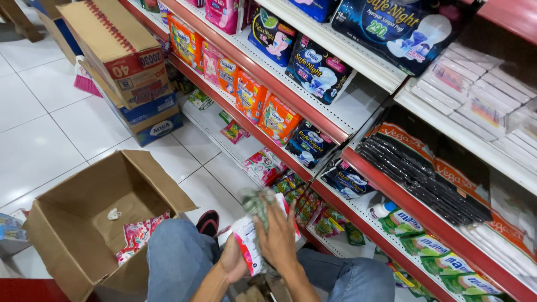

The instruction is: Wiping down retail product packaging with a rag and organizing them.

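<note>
Head view: at lower centre the right hand [279, 235] lies with fingers spread flat over a soft white-and-pink plastic packet [249, 246], while the left hand [232, 262] grips its lower edge from beneath. This looks like shelf stocking, and the next move would need a free slot on the low red-edged shelf [313, 184]. The left fingertips are hidden, the packet's top is blurred, and an open brown cardboard box [72, 207] sits at lower left.

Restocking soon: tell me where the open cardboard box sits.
Head view, lower left: open cardboard box on the white tiled floor, beside the person's jeans-clad knee.
</note>
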